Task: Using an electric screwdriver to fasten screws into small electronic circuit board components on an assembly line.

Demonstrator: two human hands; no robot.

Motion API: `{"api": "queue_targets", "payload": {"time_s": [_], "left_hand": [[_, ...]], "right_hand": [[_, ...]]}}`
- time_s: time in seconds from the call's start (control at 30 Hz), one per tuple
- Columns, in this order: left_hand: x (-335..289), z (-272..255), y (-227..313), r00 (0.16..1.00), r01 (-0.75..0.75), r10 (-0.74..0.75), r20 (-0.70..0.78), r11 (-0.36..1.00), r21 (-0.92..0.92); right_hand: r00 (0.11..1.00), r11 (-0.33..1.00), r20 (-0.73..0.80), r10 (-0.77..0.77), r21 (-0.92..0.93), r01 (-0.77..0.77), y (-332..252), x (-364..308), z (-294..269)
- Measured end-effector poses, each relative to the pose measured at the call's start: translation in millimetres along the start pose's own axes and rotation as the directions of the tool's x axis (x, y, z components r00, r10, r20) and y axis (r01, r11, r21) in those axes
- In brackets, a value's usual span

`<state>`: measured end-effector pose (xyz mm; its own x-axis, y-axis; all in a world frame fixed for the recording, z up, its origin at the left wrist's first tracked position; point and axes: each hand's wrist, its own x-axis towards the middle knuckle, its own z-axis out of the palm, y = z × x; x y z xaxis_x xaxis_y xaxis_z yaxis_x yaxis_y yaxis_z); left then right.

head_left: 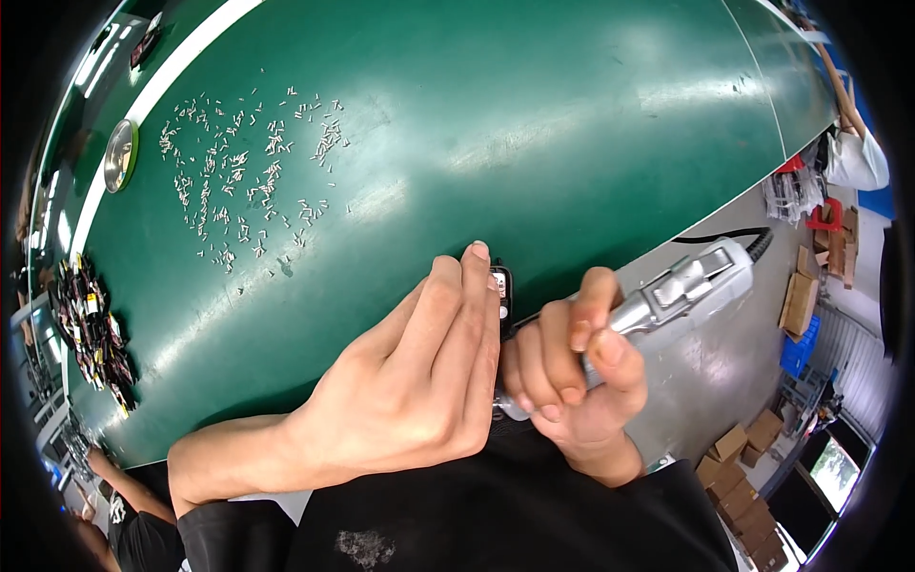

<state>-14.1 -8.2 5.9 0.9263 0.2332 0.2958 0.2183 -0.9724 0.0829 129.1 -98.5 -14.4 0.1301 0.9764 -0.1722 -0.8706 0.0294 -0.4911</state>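
Observation:
My left hand (pixel 405 386) is closed around a small black device (pixel 502 286) near the front of the green table. Only the device's upper end, with a pale patch, shows past my fingertips; the rest is hidden. Just to the right, my right hand (pixel 581 372) wraps round a silver-grey electric screwdriver (pixel 681 286). The tool is tilted, its cable end up to the right and its other end low beside my left palm. Whether its tip touches the device cannot be made out. Many tiny silver screws (pixel 238 172) lie scattered farther off to the left.
A bundle of dark wired parts (pixel 92 334) lies at the table's left side. Beyond it stands a round shallow dish (pixel 120 155). A black cable (pixel 734 234) trails from the screwdriver. Cardboard boxes (pixel 743 486) are at the right, and another person (pixel 133 505) is at the lower left.

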Motion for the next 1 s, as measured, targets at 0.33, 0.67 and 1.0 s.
{"api": "queue_targets", "payload": {"time_s": [0.33, 0.67, 1.0], "left_hand": [[-12, 11, 2, 0.998, 0.035, -0.035, -0.054, 0.999, -0.005], [-10, 15, 1, 0.993, 0.046, -0.047, -0.106, 0.999, -0.010], [-10, 18, 2, 0.986, 0.077, -0.077, -0.149, 0.997, -0.007]], "right_hand": [[0.924, 0.941, 0.264, -0.276, -0.120, 0.316, -66, 47, 11], [0.932, 0.932, 0.205, -0.300, -0.144, 0.332, -58, 60, 4], [0.936, 0.939, 0.192, -0.295, -0.122, 0.321, -54, 62, 3]]}}
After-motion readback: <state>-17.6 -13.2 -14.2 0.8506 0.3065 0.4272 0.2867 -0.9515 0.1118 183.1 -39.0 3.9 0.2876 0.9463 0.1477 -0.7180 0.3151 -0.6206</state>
